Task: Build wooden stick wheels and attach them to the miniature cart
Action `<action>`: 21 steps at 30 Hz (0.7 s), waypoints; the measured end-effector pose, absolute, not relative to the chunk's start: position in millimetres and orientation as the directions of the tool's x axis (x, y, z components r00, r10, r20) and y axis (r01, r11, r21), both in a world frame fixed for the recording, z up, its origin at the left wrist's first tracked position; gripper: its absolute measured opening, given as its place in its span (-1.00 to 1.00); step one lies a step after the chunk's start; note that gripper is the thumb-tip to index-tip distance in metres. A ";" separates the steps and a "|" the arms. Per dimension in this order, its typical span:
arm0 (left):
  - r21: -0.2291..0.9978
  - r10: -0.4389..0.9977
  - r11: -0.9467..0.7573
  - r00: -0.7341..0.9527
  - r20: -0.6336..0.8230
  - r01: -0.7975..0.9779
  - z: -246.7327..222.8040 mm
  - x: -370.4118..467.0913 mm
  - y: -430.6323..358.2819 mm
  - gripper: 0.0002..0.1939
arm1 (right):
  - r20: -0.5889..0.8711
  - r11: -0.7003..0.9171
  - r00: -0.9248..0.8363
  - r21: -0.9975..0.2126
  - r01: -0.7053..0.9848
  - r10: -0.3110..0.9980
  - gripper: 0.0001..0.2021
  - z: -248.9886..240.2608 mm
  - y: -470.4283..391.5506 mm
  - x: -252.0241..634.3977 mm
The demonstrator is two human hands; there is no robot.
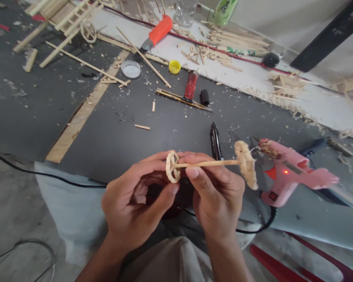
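Between my hands is a small wooden wheel-and-axle piece. Its spoked wheel (169, 168) sits at the left end of a thin wooden stick (214, 163), and a second wooden wheel (246, 164), seen almost edge-on, is at the right end. My left hand (138, 196) pinches the rim of the left wheel between thumb and fingers. My right hand (216, 192) grips the stick just right of that wheel, thumb on the near side. A pink glue gun (288, 172) with a lit red light lies to the right. A black marker (215, 141) lies beyond my right hand.
Farther back lie a red lighter (190, 86), a black cap (204, 97), a yellow cap (174, 67) and an orange-handled cutter (160, 31). A wooden stick model (67, 19) stands at the back left. Loose sticks (238, 39) and shavings cover the white strip.
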State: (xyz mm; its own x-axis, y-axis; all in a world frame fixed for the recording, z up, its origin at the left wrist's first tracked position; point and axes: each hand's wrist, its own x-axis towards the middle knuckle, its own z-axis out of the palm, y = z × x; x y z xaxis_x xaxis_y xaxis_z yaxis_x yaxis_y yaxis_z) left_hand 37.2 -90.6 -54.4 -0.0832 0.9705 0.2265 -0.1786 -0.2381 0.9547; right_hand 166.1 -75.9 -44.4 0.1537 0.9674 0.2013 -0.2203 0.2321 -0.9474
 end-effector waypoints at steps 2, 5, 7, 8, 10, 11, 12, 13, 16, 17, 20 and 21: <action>0.953 0.968 -0.248 -0.084 0.236 -0.175 -54.3 37.0 -90.2 -0.47 | 0.195 0.227 0.156 -0.950 -0.217 0.968 -0.71 -43.4 -76.2 166.2; 0.955 0.969 -0.244 -0.084 0.233 -0.166 -54.4 37.0 -90.3 -0.49 | 0.188 0.219 0.157 -0.953 -0.211 0.969 -0.72 -42.0 -76.7 166.3; 0.960 0.971 -0.234 -0.088 0.222 -0.157 -54.5 37.1 -90.8 -0.51 | 0.185 0.215 0.159 -0.955 -0.204 0.970 -0.73 -41.7 -76.8 166.3; 0.961 0.971 -0.230 -0.094 0.218 -0.150 -54.6 37.1 -91.1 -0.52 | 0.182 0.212 0.162 -0.956 -0.200 0.970 -0.74 -41.7 -76.7 166.2; 0.964 0.971 -0.228 -0.098 0.216 -0.139 -54.7 37.2 -91.6 -0.52 | 0.176 0.208 0.167 -0.959 -0.195 0.970 -0.75 -41.9 -76.3 166.0; 0.964 0.971 -0.229 -0.099 0.217 -0.134 -54.8 37.2 -91.8 -0.52 | 0.175 0.207 0.168 -0.959 -0.194 0.970 -0.75 -42.0 -76.1 165.9; 0.965 0.971 -0.230 -0.099 0.218 -0.130 -54.9 37.2 -91.8 -0.52 | 0.175 0.207 0.168 -0.959 -0.196 0.970 -0.75 -42.1 -76.0 165.9; 0.965 0.971 -0.231 -0.097 0.220 -0.126 -55.0 37.1 -91.8 -0.53 | 0.173 0.205 0.167 -0.959 -0.198 0.971 -0.75 -42.2 -75.9 165.8; 0.964 0.968 -0.240 -0.104 0.229 -0.110 -55.5 36.8 -91.7 -0.56 | 0.171 0.203 0.170 -0.959 -0.197 0.971 -0.75 -42.5 -76.0 166.0; 0.965 0.968 -0.239 -0.105 0.228 -0.112 -55.7 36.7 -91.6 -0.57 | 0.173 0.205 0.171 -0.959 -0.193 0.970 -0.76 -42.6 -76.0 166.0; 0.964 0.972 -0.225 -0.095 0.213 -0.143 -55.9 36.6 -91.7 -0.55 | 0.182 0.213 0.172 -0.958 -0.190 0.968 -0.77 -42.7 -76.3 166.2; 0.963 0.973 -0.222 -0.091 0.210 -0.153 -55.9 36.6 -91.7 -0.53 | 0.179 0.212 0.172 -0.958 -0.194 0.969 -0.77 -42.6 -76.3 166.2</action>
State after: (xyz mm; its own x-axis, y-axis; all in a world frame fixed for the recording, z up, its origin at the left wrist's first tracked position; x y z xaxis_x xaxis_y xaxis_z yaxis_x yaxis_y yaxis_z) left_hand 36.6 -91.7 -55.9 -0.0905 0.9735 0.2102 -0.1527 -0.2221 0.9630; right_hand 166.2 -76.3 -42.6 0.1723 0.9686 0.1793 -0.1935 0.2117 -0.9580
